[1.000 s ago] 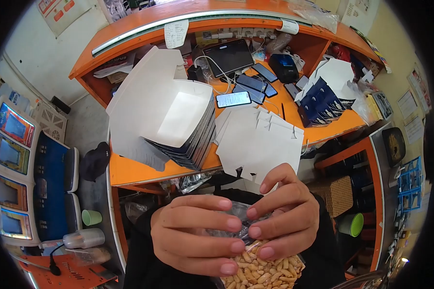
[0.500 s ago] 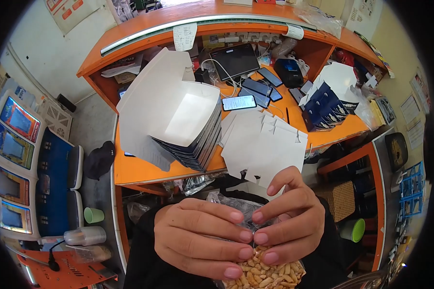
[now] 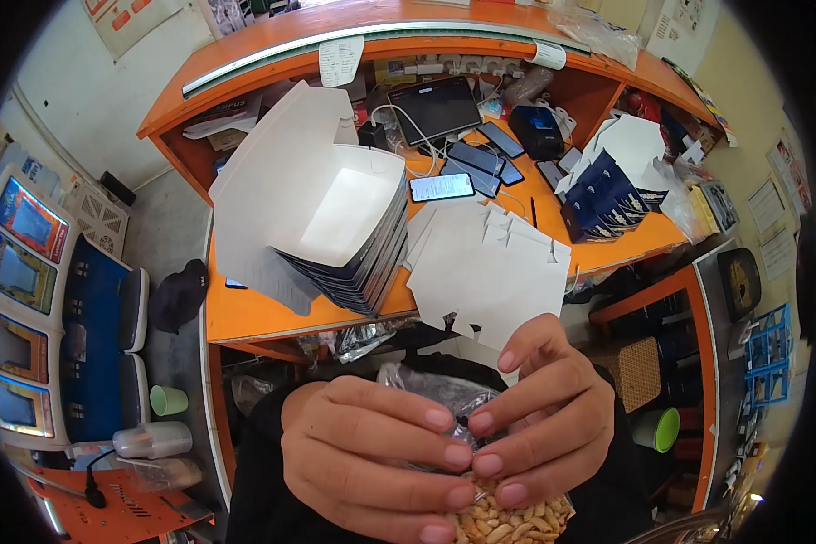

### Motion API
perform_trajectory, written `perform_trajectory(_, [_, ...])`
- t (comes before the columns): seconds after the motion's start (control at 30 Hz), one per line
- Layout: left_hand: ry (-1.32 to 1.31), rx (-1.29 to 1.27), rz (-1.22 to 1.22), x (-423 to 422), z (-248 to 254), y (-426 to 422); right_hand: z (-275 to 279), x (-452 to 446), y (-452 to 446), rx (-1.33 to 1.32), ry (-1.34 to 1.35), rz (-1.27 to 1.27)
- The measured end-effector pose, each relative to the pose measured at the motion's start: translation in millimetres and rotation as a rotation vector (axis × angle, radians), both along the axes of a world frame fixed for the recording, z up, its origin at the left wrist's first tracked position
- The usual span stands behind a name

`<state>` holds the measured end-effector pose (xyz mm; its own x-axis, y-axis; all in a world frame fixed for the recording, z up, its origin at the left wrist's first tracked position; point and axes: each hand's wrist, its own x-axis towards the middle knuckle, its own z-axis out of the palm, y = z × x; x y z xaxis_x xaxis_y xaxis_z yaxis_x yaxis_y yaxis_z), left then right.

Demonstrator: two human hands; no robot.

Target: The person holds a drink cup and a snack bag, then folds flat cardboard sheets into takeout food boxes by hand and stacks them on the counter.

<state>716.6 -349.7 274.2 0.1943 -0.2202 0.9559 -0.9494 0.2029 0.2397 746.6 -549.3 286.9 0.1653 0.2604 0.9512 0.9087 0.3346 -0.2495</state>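
Note:
A clear plastic bag of peanuts (image 3: 517,521) lies low in front of my body, its lower part full of pale, roasted-looking nuts. Across the bag's gathered upper part, my left hand (image 3: 381,458) is closed from the left side. My right hand (image 3: 548,422) grips the same part from the right, with its fingertips close to those of the left. One right finger is raised above the others. The loose plastic top pokes up behind my fingers. What exactly lies between the fingertips is hidden.
Ahead stands an orange desk (image 3: 335,325) with stacked open paper boxes (image 3: 358,195), flat white cardboard sheets (image 3: 494,267) and folded blue boxes (image 3: 600,201). Several phones (image 3: 442,187) and a black tablet-like device (image 3: 435,109) lie behind. Green cups (image 3: 169,400) stand at both sides.
The view has shifted slightly, so the desk appears a little further left and higher. Both hands keep hold of the bag, and less of the peanuts shows beneath them.

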Motion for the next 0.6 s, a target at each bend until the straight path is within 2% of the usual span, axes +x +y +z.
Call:
perform_trajectory(0.07, [-0.023, -0.138, 0.033, -1, -4, -16, 0, 1, -2, -0.018, 0.008, 0.037])
perform_trajectory(0.27, [0.016, -0.173, 0.075, -7, -4, -21, 1, 0, -2, -0.021, 0.053, 0.083])
perform_trajectory(0.33, [-0.115, -0.027, -0.029, 9, 5, -10, 1, -1, -3, -0.022, 0.068, 0.097])
perform_trajectory(0.4, [-0.168, -0.024, -0.031, 16, 11, -14, 3, 0, 3, 0.055, 0.059, 0.050])
perform_trajectory(0.5, [-0.029, -0.157, 0.059, -2, 3, -33, -5, -12, 15, 0.126, 0.115, -0.015])
perform_trajectory(0.57, [-0.064, -0.145, 0.014, 7, 8, -29, 1, 6, -7, -0.029, 0.041, 0.072])
perform_trajectory(0.6, [-0.034, -0.023, -0.046, 11, 12, -19, 3, 12, -15, -0.105, 0.024, 0.101])
